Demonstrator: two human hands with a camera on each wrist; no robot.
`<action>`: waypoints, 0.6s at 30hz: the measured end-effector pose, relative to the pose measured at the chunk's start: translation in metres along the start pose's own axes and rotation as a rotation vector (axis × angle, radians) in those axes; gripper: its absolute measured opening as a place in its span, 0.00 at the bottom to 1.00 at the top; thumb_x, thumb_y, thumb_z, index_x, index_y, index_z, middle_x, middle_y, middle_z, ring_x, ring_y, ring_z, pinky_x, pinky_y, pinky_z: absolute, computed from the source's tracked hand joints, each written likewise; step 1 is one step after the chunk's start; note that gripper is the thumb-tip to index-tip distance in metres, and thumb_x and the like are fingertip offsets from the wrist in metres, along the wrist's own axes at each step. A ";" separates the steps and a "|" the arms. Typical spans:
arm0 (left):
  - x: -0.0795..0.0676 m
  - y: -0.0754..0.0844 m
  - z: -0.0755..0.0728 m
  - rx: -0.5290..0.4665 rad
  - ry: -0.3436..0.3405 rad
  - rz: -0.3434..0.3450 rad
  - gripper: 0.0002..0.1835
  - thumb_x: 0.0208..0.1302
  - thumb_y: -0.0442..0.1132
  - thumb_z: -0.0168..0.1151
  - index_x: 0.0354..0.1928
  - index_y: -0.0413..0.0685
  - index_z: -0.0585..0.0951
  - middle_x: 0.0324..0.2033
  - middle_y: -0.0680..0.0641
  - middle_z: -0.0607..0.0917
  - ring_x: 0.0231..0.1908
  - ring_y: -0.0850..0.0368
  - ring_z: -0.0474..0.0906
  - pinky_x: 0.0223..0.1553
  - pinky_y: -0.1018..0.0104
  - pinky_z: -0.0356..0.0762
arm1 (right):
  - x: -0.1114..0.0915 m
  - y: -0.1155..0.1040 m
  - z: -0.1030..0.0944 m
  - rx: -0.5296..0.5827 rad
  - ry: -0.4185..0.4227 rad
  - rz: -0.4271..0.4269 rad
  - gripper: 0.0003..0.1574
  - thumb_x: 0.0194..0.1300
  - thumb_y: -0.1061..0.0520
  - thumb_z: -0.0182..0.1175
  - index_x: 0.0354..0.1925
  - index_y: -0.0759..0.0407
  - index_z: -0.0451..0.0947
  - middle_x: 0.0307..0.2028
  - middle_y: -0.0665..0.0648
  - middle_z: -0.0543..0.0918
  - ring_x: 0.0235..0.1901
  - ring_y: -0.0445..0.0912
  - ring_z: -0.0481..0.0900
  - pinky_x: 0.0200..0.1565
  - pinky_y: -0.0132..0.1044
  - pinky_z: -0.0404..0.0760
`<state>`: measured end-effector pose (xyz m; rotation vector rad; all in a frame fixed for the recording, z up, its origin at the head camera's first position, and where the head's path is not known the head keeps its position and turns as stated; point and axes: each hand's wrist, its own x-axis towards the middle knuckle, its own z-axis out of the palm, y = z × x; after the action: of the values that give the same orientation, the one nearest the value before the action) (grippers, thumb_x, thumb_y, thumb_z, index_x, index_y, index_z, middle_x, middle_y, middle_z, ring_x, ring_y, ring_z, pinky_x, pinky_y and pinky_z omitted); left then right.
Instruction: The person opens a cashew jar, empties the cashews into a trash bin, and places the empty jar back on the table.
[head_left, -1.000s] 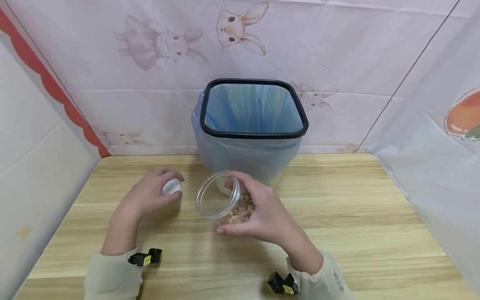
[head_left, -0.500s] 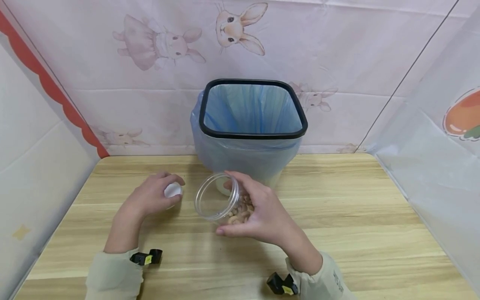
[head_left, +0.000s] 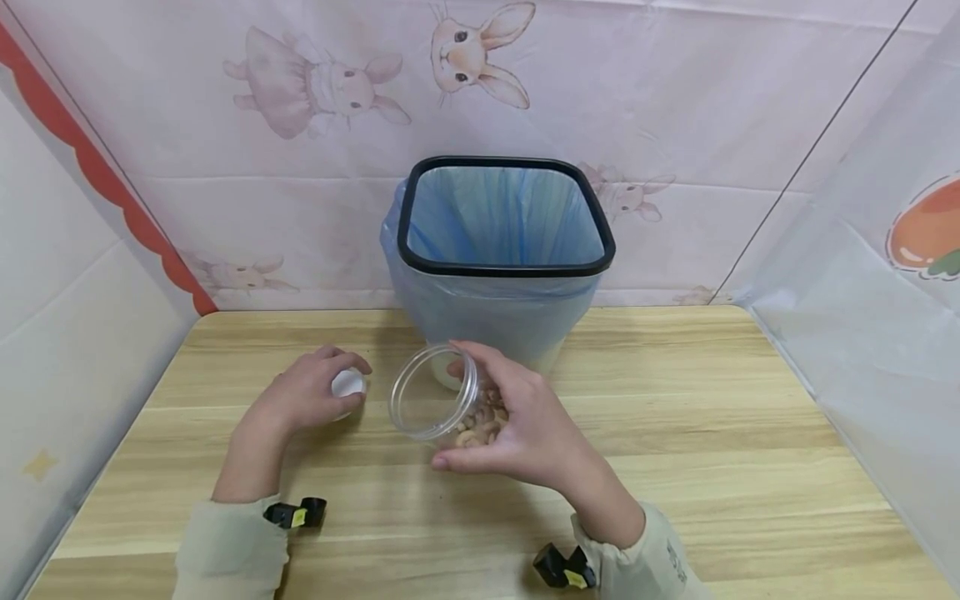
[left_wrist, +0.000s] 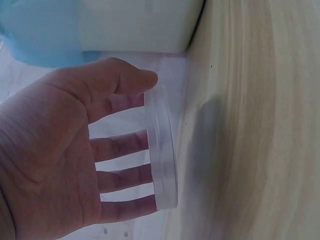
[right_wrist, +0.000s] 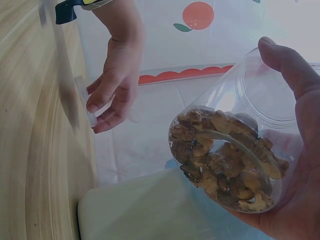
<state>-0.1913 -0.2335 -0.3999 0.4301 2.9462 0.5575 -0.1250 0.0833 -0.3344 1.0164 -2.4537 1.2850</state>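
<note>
My left hand [head_left: 303, 392] pinches a round translucent white lid [head_left: 348, 383] by its edge, thumb on one side and fingers on the other. In the left wrist view the lid [left_wrist: 161, 150] is close over the wooden table, its flat face toward the wood. My right hand [head_left: 521, 425] grips a clear plastic jar [head_left: 468, 404] around its side. The jar is uncovered and tilted, its mouth facing left and up toward the head camera. Small brown, wrinkled dried pieces [right_wrist: 225, 160] lie gathered in its bottom part; their exact kind I cannot tell.
A bin [head_left: 506, 271] with a black rim and a blue bag liner stands at the back of the wooden table [head_left: 712, 433], right behind the jar. Printed sheets with rabbits [head_left: 468, 58] hang behind and at both sides of the table.
My left hand has shifted slightly right and toward me with the lid. The right hand and the jar have stayed nearly still.
</note>
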 end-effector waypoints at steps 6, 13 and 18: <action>0.001 -0.003 0.000 0.005 -0.006 0.002 0.19 0.60 0.47 0.67 0.54 0.58 0.82 0.58 0.39 0.77 0.50 0.40 0.74 0.41 0.38 0.77 | 0.001 0.000 0.000 -0.008 0.000 -0.003 0.67 0.36 0.37 0.83 0.72 0.45 0.63 0.56 0.45 0.82 0.57 0.38 0.79 0.59 0.40 0.78; 0.002 -0.004 0.002 -0.005 -0.014 0.011 0.19 0.59 0.46 0.68 0.53 0.57 0.83 0.59 0.38 0.77 0.49 0.40 0.75 0.40 0.43 0.77 | 0.001 0.001 0.000 -0.004 -0.001 -0.001 0.67 0.36 0.37 0.83 0.72 0.45 0.63 0.56 0.45 0.82 0.57 0.38 0.79 0.60 0.40 0.77; 0.002 -0.006 0.004 -0.007 -0.015 0.017 0.19 0.58 0.45 0.69 0.53 0.57 0.83 0.58 0.38 0.78 0.49 0.41 0.76 0.40 0.45 0.77 | 0.001 0.001 0.001 0.001 0.001 -0.002 0.67 0.36 0.37 0.83 0.72 0.45 0.63 0.55 0.45 0.82 0.57 0.38 0.79 0.60 0.40 0.77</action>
<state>-0.1944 -0.2367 -0.4061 0.4564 2.9281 0.5637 -0.1258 0.0827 -0.3350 1.0172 -2.4509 1.2857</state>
